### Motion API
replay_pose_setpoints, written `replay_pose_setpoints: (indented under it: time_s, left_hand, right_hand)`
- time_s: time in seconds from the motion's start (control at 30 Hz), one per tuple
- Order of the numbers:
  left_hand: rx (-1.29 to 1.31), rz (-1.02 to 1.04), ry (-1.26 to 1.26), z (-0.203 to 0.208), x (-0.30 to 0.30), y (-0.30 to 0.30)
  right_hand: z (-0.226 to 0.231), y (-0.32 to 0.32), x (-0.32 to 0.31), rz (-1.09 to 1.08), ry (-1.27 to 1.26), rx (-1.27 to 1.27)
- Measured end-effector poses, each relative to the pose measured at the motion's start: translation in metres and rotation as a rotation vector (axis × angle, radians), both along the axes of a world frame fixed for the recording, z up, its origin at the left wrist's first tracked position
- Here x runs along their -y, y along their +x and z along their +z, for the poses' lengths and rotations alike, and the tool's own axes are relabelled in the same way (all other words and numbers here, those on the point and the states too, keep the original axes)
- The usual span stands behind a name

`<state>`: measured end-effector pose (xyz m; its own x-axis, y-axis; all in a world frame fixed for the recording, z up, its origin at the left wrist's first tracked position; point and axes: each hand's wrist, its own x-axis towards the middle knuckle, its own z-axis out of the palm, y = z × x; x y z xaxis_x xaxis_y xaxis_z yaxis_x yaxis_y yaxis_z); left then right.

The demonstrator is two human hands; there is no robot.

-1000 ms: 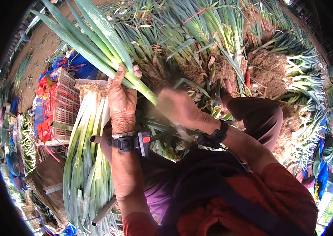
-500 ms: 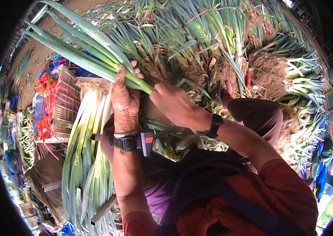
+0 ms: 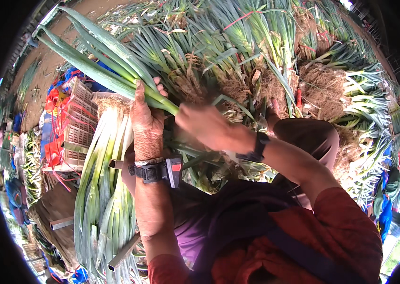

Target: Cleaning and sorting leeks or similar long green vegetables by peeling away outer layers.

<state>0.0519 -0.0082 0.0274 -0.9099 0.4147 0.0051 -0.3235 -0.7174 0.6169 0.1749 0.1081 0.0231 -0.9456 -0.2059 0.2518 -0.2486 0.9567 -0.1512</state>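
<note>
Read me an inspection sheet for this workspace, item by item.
Surface: brown ground shows at upper left, leafy scraps on it.
Job's things: one leek held aslant, leaves toward upper left; leek pile at left, roots toward the top.
Clutter: pale slatted crate, red ribbons.
Hands: left hand, grip closed round the leek; right hand at its lower end, blurred, grip unclear.
Cables: nothing seen.
Surroundings: rooted leek bundles ahead and rightward.

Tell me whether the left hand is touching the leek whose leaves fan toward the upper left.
Touching. The head view shows the left hand closed around the leek, thumb on one side and fingertips showing past the other.
</note>
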Motion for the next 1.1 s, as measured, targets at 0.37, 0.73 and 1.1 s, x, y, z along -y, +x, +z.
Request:
replay_pose_setpoints:
  time_s: [0.37, 0.73, 1.1]
  left_hand:
    - [-0.057, 0.053, 0.137, 0.007, 0.023, -0.027]
    - [0.019, 0.097, -0.045, 0.014, 0.003, 0.003]
    - [-0.009, -0.061, 0.029, -0.002, -0.006, 0.01]
  right_hand:
    - [0.021, 0.049, -0.024, 0.289, -0.635, 0.602]
    - [0.002, 0.01, -0.015, -0.096, -0.835, -0.005]
    - [-0.008, 0.027, -0.026, -0.05, -0.754, 0.144]
